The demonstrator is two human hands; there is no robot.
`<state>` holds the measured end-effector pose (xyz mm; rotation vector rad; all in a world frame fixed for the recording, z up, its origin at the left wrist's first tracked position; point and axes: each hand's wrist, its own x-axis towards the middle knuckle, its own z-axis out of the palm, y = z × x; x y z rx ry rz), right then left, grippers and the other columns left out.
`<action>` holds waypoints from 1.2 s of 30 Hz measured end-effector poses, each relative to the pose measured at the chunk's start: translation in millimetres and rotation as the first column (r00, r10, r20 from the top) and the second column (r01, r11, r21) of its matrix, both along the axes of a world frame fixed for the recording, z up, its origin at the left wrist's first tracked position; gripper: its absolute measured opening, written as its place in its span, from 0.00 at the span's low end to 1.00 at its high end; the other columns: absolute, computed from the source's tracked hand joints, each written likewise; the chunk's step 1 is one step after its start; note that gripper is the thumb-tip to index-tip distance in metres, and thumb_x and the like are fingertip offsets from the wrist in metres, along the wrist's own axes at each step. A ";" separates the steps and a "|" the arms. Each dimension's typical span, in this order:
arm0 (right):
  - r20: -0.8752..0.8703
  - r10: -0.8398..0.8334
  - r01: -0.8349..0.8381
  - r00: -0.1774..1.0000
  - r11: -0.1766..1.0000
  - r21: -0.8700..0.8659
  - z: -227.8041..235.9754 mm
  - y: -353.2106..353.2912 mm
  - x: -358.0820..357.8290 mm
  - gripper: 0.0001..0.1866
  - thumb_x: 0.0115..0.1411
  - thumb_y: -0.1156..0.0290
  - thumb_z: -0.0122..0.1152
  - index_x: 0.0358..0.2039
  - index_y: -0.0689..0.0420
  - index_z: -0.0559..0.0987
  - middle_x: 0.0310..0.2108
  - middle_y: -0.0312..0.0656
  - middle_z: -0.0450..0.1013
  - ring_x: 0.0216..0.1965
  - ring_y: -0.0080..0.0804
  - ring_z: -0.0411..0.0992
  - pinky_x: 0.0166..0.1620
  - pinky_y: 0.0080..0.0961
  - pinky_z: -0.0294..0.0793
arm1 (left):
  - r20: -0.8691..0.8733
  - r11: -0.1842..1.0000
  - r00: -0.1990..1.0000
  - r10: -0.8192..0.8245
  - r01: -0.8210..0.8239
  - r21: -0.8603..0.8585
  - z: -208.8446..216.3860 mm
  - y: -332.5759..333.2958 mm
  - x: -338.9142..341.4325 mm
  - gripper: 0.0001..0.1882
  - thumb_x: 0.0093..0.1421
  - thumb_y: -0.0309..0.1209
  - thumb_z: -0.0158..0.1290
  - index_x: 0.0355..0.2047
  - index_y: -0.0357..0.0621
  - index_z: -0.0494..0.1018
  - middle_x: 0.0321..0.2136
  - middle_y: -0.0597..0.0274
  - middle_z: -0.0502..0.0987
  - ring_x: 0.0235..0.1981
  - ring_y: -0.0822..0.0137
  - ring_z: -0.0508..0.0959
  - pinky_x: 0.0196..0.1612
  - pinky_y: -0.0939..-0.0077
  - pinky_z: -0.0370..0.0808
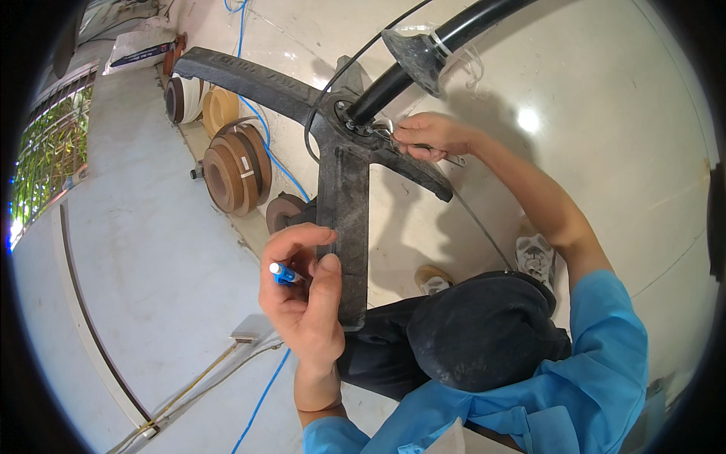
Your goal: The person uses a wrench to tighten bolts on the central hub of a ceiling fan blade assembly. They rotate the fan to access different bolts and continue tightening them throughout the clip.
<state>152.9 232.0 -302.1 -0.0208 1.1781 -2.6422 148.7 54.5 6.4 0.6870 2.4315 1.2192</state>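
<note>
A black star-shaped chair base (344,181) is held up over the pale floor (151,250), its black column (423,57) pointing away. The left hand (306,291) wraps one leg, fingers curled, a blue-tipped pen (282,273) tucked among them. The right hand (431,135) pinches a small metal clip (382,132) at the hub.

You've got a dark star-shaped chair base (344,174) — legs splayed, black column (423,57) slanting from its hub.
</note>
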 end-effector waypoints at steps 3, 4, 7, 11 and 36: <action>-0.006 0.057 -0.057 0.998 0.998 -0.016 -8.2 5.5 -8.6 0.21 0.74 0.53 0.52 0.37 0.61 0.73 0.16 0.28 0.60 0.14 0.13 0.53 0.17 0.16 0.49 | -0.017 1.000 1.000 -0.010 0.010 -0.010 0.8 -0.3 0.3 0.13 0.58 0.18 0.54 0.44 0.37 0.75 0.39 0.67 0.75 0.30 0.80 0.62 0.35 0.85 0.59; -0.019 0.072 -0.073 0.997 0.997 -0.022 -10.6 7.4 -11.6 0.21 0.74 0.53 0.52 0.37 0.61 0.73 0.16 0.28 0.60 0.14 0.13 0.53 0.16 0.16 0.49 | -0.005 1.000 1.000 -0.007 0.007 -0.007 0.9 -0.2 -0.3 0.13 0.57 0.18 0.54 0.44 0.36 0.75 0.40 0.66 0.75 0.30 0.80 0.62 0.35 0.85 0.59; -0.044 0.114 -0.115 0.992 0.993 -0.008 -16.8 12.7 -18.4 0.21 0.73 0.52 0.54 0.37 0.61 0.73 0.16 0.28 0.61 0.14 0.12 0.53 0.16 0.15 0.48 | -0.001 1.000 1.000 -0.002 0.002 -0.004 0.4 -0.7 -0.8 0.13 0.57 0.18 0.54 0.44 0.36 0.75 0.41 0.64 0.76 0.31 0.80 0.62 0.35 0.85 0.59; -0.076 0.136 -0.128 0.988 0.986 0.102 -20.9 26.2 -27.5 0.22 0.72 0.50 0.55 0.35 0.60 0.74 0.15 0.28 0.61 0.13 0.11 0.53 0.15 0.14 0.48 | 0.009 1.000 1.000 0.017 -0.017 -0.006 0.6 -1.0 -1.1 0.13 0.57 0.19 0.55 0.43 0.36 0.74 0.42 0.62 0.76 0.31 0.80 0.63 0.36 0.85 0.60; -0.027 0.115 -0.116 0.993 0.993 -0.025 -19.6 14.3 -24.4 0.22 0.71 0.50 0.56 0.34 0.58 0.73 0.14 0.26 0.60 0.12 0.12 0.52 0.15 0.16 0.46 | -0.001 0.998 1.000 0.016 -0.016 0.055 -2.6 -2.0 -1.7 0.13 0.57 0.18 0.54 0.44 0.36 0.74 0.42 0.60 0.77 0.30 0.80 0.63 0.35 0.85 0.60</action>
